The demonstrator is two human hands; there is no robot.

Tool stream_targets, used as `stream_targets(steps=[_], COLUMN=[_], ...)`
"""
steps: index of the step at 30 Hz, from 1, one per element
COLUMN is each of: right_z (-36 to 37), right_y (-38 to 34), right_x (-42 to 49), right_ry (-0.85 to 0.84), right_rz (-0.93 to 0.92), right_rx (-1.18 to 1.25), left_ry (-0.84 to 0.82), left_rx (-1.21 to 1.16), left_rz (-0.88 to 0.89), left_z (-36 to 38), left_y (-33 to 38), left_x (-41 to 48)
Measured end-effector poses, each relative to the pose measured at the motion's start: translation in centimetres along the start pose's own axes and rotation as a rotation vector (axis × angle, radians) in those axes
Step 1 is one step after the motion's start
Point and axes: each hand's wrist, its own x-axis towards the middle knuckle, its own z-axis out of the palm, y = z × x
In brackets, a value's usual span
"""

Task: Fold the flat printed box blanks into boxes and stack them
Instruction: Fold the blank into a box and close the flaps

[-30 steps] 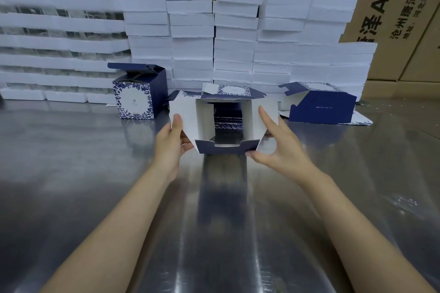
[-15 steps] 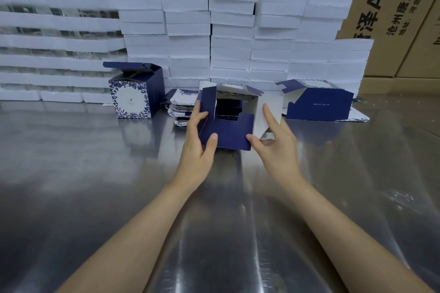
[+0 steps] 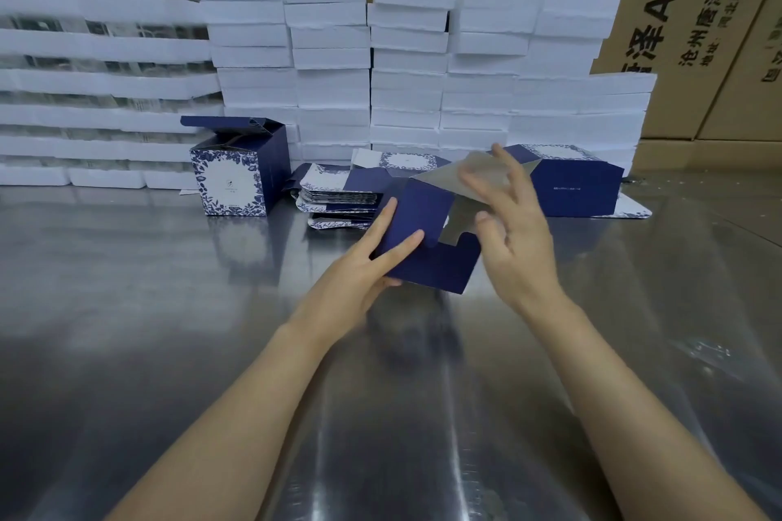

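Observation:
A half-folded navy box is held just above the steel table, its bottom facing me. My left hand grips its left side, thumb pressed on a folded navy flap. My right hand is at the box's right side, blurred, with fingers spread against a grey-white flap that stands up. Behind it lies a pile of flat printed blanks. One folded box with a blue floral front stands upright at the left, lid open. Another folded navy box lies on its side at the right.
Stacks of white foam trays form a wall along the back of the table, with clear-and-white stacks at the left. Brown printed cartons stand behind them. A flat blank lies under the right box.
The box was turned from open-end-toward-me to bottom flaps closing. My left hand folded a navy flap over, and my right hand moved up onto the last white flap.

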Motion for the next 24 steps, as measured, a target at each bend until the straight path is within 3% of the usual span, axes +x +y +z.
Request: stream_targets(steps=[4, 7, 13, 17, 24], right_z=[-1.9, -2.7, -3.4, -3.0, -1.3], right_y=[0.6, 1.1, 2.1, 2.1, 2.7], right_x=[1.0, 1.1, 1.1, 0.8, 0.0], right_ry=[-0.106, -0.198, -0.202, -0.284, -0.177], right_rz=[0.202, 0.216, 0.256, 0.203, 0.018], right_rx=[0.329, 0.428, 0.608, 0.379, 0.111], left_ry=[-0.032, -0.042, -0.053, -0.070, -0.062], left_rx=[-0.014, -0.022, 0.023, 0.094, 0.101], left_rz=[-0.027, -0.051, -0.119, -0.073, -0.068], left_z=[-0.3, -0.5, -0.3, -0.6, -0.7], left_y=[0.3, 0.4, 1.2, 1.5, 2.1], left_x=[-0.1, -0.2, -0.2, 0.0, 0.2])
